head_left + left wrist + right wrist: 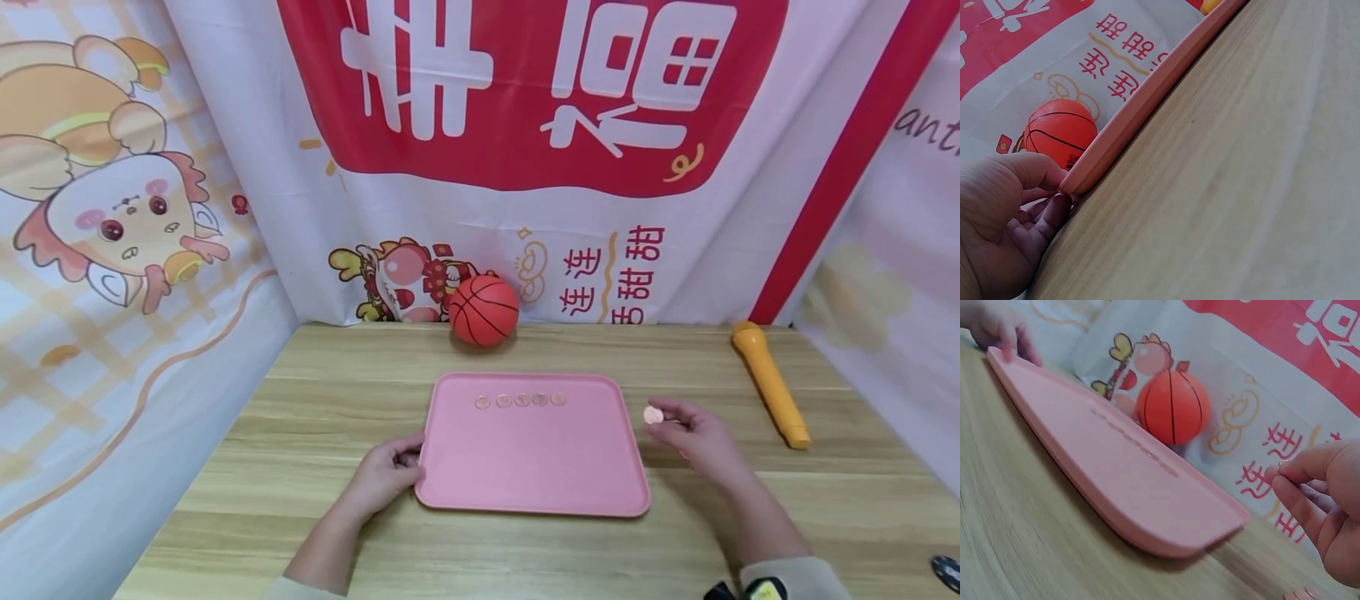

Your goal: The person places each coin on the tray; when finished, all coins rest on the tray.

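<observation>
A pink tray (pixel 532 467) lies on the wooden table, with several copper-coloured coins (pixel 522 400) in a row near its far edge. At the tray's left side, my left hand (pixel 386 479) grips the rim between thumb and fingers; the left wrist view shows this hold on the tray rim (pixel 1129 125) close up. Just off the tray's right edge, my right hand (pixel 697 437) pinches a coin (pixel 653 414) between thumb and forefinger, above the table. In the right wrist view that coin shows only as a thin edge at the fingertips.
An orange-red toy basketball (pixel 483 311) sits behind the tray, against the printed cloth (pixel 450 200). A yellow-orange toy microphone (pixel 772 386) lies at the right. Below the right hand, copper-coloured coins (pixel 1302 594) are partly cut off. A dark round disc (pixel 947 572) lies at the right edge.
</observation>
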Action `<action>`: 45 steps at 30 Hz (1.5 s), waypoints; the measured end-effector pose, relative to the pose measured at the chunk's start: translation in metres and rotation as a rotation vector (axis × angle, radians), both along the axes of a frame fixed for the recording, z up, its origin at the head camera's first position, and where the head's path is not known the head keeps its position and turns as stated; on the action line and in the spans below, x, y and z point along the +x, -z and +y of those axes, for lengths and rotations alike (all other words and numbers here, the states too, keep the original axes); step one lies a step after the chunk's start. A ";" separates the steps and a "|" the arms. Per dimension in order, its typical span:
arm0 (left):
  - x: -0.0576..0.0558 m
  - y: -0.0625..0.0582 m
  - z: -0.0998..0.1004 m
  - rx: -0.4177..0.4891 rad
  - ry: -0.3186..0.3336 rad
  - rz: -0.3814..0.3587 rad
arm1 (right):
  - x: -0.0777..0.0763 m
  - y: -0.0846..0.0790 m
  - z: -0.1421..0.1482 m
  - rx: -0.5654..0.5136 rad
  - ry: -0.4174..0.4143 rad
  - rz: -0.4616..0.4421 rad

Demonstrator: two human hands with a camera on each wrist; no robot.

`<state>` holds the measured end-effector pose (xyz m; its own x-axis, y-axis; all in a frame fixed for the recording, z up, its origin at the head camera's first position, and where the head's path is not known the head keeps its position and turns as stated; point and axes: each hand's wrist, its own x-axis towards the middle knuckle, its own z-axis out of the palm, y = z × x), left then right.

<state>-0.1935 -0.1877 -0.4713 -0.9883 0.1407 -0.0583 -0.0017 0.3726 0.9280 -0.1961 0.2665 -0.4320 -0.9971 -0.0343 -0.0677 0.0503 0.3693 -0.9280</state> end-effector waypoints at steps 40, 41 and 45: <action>-0.002 0.000 -0.001 0.011 0.010 0.006 | -0.069 0.033 -0.195 -0.056 -0.125 0.021; -0.001 0.000 -0.001 0.011 0.009 0.006 | -0.070 0.035 -0.199 -0.039 -0.123 0.019; -0.001 0.000 -0.002 0.012 0.013 0.001 | -0.071 0.038 -0.211 0.058 -0.110 0.052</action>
<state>-0.1946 -0.1892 -0.4710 -0.9864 0.1546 -0.0559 0.0037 0.3610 0.9326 -0.2674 0.0557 -0.4700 -0.9898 -0.1407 -0.0215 -0.0405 0.4235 -0.9050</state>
